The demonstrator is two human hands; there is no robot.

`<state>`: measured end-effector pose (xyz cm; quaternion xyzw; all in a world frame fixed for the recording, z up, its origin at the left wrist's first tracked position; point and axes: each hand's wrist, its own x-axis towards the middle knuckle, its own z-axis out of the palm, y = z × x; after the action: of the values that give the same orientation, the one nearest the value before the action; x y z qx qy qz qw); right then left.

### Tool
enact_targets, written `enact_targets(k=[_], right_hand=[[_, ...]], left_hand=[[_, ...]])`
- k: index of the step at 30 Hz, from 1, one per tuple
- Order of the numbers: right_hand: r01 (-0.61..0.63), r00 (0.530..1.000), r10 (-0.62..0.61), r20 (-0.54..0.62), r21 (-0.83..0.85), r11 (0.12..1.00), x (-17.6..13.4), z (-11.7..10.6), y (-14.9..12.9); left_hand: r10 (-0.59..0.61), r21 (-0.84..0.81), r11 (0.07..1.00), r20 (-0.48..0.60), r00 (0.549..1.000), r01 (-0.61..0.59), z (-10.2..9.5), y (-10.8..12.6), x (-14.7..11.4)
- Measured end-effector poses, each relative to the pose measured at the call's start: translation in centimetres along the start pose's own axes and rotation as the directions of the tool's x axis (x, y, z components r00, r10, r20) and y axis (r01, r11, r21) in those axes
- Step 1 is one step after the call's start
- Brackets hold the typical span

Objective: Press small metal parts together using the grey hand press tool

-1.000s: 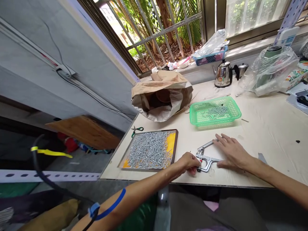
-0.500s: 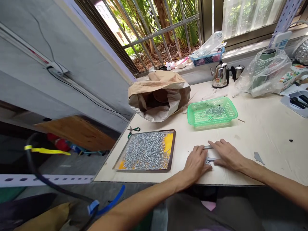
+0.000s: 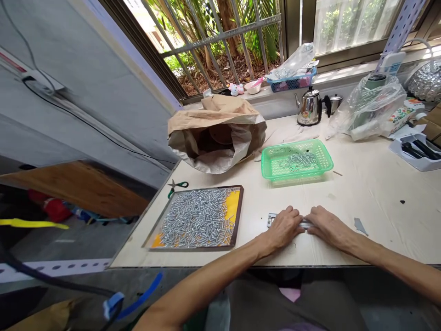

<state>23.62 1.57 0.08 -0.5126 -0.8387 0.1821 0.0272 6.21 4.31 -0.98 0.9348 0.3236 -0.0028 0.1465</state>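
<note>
Head view: surface (image 3: 365,188) below barred window (image 3: 221,37); left hand (image 3: 286,225) and right hand (image 3: 325,226) hold metal tool (image 3: 271,220), fingers curled; earlier, it lay splayed.

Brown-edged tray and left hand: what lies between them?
In the head view: the end of the metal tool, protruding from the left hand, and a small dark speck nearer the tray.

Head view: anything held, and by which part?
A metal tool, in both hands: the left hand over its middle, with one end sticking out past it, the right hand at the opposite end. Exact finger contacts are hidden.
</note>
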Motion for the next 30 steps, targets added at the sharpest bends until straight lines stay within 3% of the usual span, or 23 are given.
enact_targets(k=[7, 12, 18, 22, 25, 27, 29, 30], right_hand=[[0.054, 0.996, -0.058, -0.064, -0.055, 0.997, 0.5, 0.3, 0.9], [0.186, 0.976, -0.191, -0.101, -0.054, 0.981, 1.6, 0.3, 4.0], [0.094, 0.979, -0.109, -0.17, -0.097, 0.991, 4.3, -0.4, 5.3], [0.065, 0.973, -0.095, -0.211, -0.143, 0.988, 5.3, -1.3, 2.7], [0.273, 0.948, -0.296, -0.119, -0.173, 0.946, 5.6, -1.4, -1.0], [0.455, 0.885, -0.465, -0.017, -0.182, 0.872, 5.8, -1.1, -3.6], [0.537, 0.84, -0.541, 0.044, -0.207, 0.818, 6.1, -0.5, -5.4], [0.551, 0.831, -0.553, 0.058, -0.225, 0.804, 6.4, 0.0, -6.0]], left_hand=[[-0.071, 0.007, 0.997, -0.161, 0.984, 0.073, 2.0, 0.1, 0.1], [-0.061, 0.034, 0.996, -0.409, 0.911, 0.082, 4.5, 2.1, -1.6], [-0.004, 0.049, 0.999, -0.336, 0.942, 0.022, 5.2, 4.0, -1.8], [-0.004, 0.024, 1.0, -0.364, 0.931, 0.013, 5.1, 4.2, -1.3], [0.05, 0.054, 0.998, -0.452, 0.891, -0.029, 5.0, 5.3, -2.6], [0.171, 0.108, 0.985, -0.447, 0.878, -0.137, 4.5, 6.0, -4.5], [0.246, 0.151, 0.968, -0.418, 0.875, -0.2, 3.4, 5.8, -6.8], [0.214, 0.16, 0.974, -0.421, 0.881, -0.16, 2.7, 5.0, -8.0]])
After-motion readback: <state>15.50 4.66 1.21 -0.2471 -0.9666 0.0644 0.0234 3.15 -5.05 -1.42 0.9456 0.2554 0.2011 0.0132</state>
